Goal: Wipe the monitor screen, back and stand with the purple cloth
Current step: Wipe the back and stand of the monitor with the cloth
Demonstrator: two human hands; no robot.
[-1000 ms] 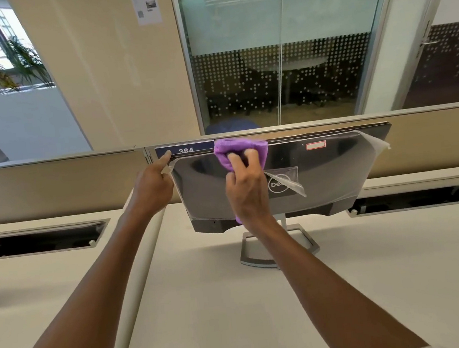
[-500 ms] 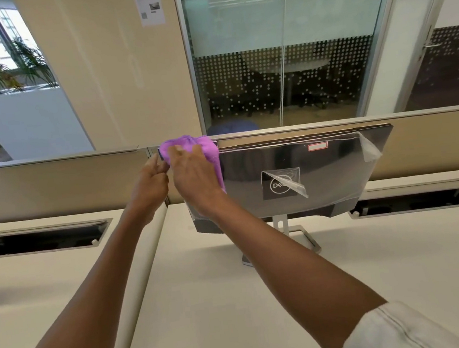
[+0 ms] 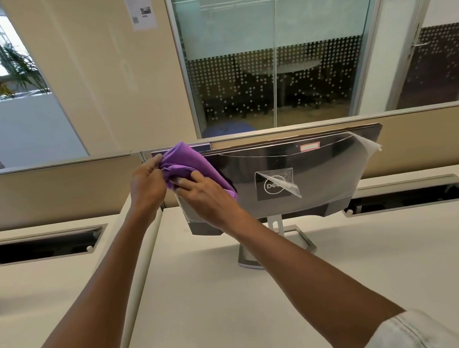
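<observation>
The monitor stands on the desk with its glossy back toward me, protective film peeling at the logo and at the top right corner. Its silver stand shows below it, partly behind my right forearm. The purple cloth is bunched against the monitor's upper left corner. My right hand presses the cloth onto the back there, fingers over it. My left hand is at the monitor's left edge and pinches the cloth's left end with its fingertips. The screen side is hidden.
A beige partition runs behind the monitor. Open cable troughs lie in the desk at the left and right. A seam divides two desk tops. Glass walls and a planter stand beyond.
My right hand carried the cloth from the upper middle of the monitor's back to its top left corner, then slid down a little. My left hand now pinches the cloth instead of holding the corner.
</observation>
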